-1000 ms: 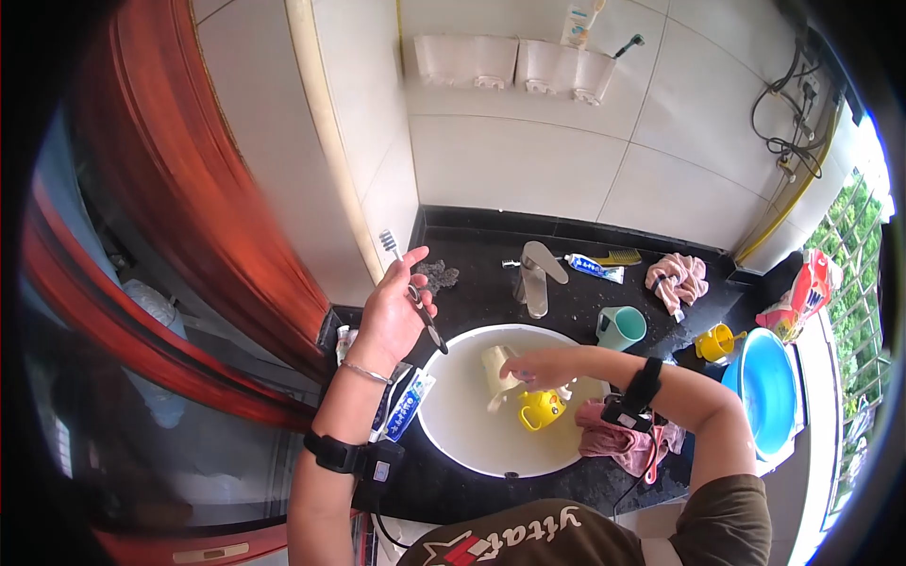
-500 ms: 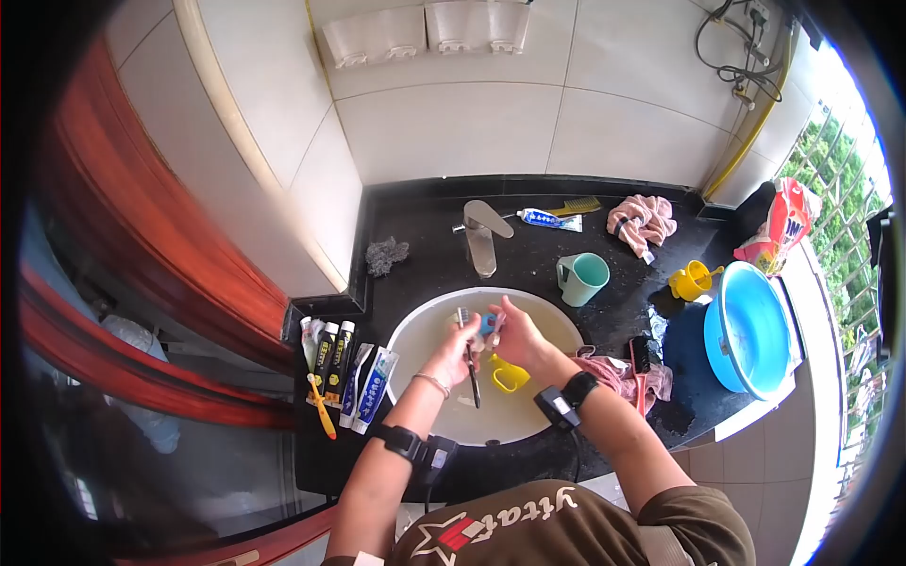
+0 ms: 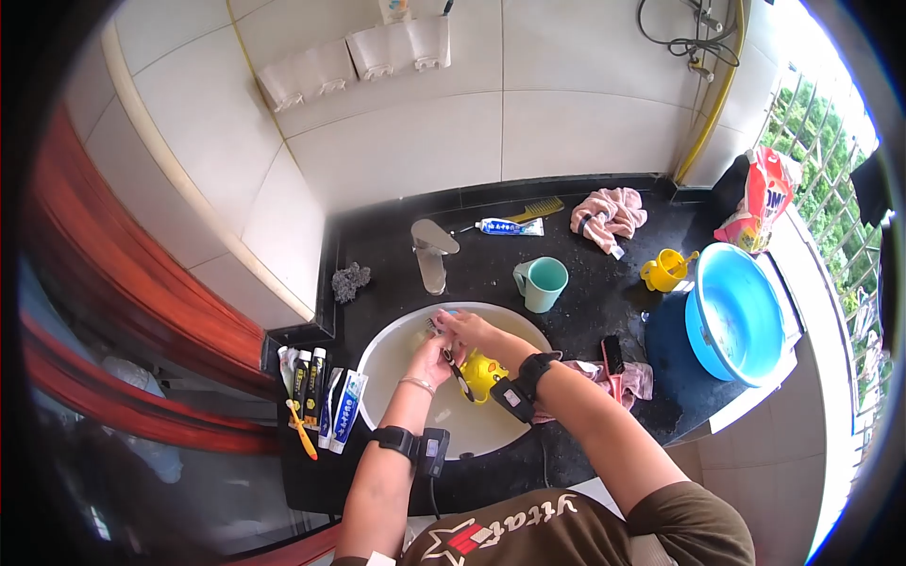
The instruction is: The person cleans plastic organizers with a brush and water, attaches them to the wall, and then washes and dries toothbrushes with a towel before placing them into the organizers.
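Observation:
My left hand point(image 3: 429, 360), over the white sink point(image 3: 376, 363), is closed around a toothbrush point(image 3: 459, 379) whose dark handle slants down to the right. Its bristle end lies up by the fingers of both hands. Right up against it, my right hand point(image 3: 464, 328) is closed on a small light-blue object point(image 3: 452, 312), mostly covered by the fingers, its kind unclear. Below my right wrist, a yellow cup with a chick face point(image 3: 485, 374) sits in the sink basin. The faucet point(image 3: 431, 259) stands just behind my hands.
Toothpaste tubes point(image 3: 343, 412) and a yellow toothbrush point(image 3: 303, 432) lie left of the sink. Behind and right stand a green mug point(image 3: 543, 285), a small yellow cup point(image 3: 666, 272) and a blue basin point(image 3: 703, 325). A pink cloth point(image 3: 638, 379) with a comb point(image 3: 613, 357) borders the sink's right side.
The view has shifted, so the counter appears further left. My hands have come closer together, and my right hand has moved over toward the toothbrush's bristle end. The yellow cup's face now shows.

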{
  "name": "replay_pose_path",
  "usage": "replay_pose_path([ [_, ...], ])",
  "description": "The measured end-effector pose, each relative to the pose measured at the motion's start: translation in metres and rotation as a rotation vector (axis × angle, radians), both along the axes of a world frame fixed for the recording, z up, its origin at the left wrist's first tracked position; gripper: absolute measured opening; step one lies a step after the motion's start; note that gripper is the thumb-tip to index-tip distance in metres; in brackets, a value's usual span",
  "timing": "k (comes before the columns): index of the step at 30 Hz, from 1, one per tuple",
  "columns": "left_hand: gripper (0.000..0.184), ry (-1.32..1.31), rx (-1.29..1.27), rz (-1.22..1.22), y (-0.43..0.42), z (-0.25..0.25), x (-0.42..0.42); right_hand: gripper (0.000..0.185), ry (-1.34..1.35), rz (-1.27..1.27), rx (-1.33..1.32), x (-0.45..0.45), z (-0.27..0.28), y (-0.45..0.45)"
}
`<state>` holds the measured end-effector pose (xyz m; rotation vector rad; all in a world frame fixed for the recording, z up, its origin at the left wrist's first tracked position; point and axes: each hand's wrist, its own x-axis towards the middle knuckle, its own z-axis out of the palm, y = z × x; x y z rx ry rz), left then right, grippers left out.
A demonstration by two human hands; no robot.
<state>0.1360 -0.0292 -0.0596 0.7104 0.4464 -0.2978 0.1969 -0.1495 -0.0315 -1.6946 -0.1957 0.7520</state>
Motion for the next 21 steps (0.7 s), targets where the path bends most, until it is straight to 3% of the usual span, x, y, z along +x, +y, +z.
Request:
replay_pose_path([
  [2,0.025,-0.026,-0.044,0.083,0.007,-0.007,0.002,0.044,0.163,-0.075,0.267,-0.003,0.013,0.004],
  [3,0.023,-0.081,-0.016,-0.005,0.018,-0.017,0.007,0.037,-0.118,-0.320,0.293,0.009,-0.004,0.013],
  [5,0.023,-0.048,0.026,0.097,0.020,-0.004,0.006,0.040,0.026,-0.430,0.338,0.030,0.025,0.002],
  [8,0.023,-0.039,0.124,0.184,0.029,-0.007,0.010,0.047,0.316,-0.244,0.521,0.051,0.082,0.004],
  [13,0.023,-0.040,0.112,0.193,0.027,-0.013,0.028,0.039,0.356,-0.217,0.687,0.064,0.102,-0.002],
  [14,0.026,-0.046,0.086,0.209,0.025,-0.014,0.034,0.035,0.253,-0.289,0.625,0.056,0.091,-0.001],
  [16,0.024,0.022,0.121,0.306,0.012,0.001,0.039,0.027,-0.145,-0.332,0.160,0.056,0.018,0.004],
  [17,0.025,-0.047,0.194,0.287,0.013,-0.002,0.041,0.029,-0.355,-0.380,0.201,0.043,-0.026,0.016],
  [19,0.025,-0.049,0.400,0.375,0.001,0.004,0.041,0.031,-0.066,-0.254,0.124,0.016,-0.036,0.024],
  [20,0.019,0.016,0.608,0.354,-0.001,0.006,0.041,0.033,-0.349,-0.151,-0.234,0.003,-0.012,0.023],
  [21,0.016,-0.016,0.694,0.378,0.003,-0.004,0.041,0.032,-0.472,-0.053,-0.383,-0.005,0.006,0.024],
])
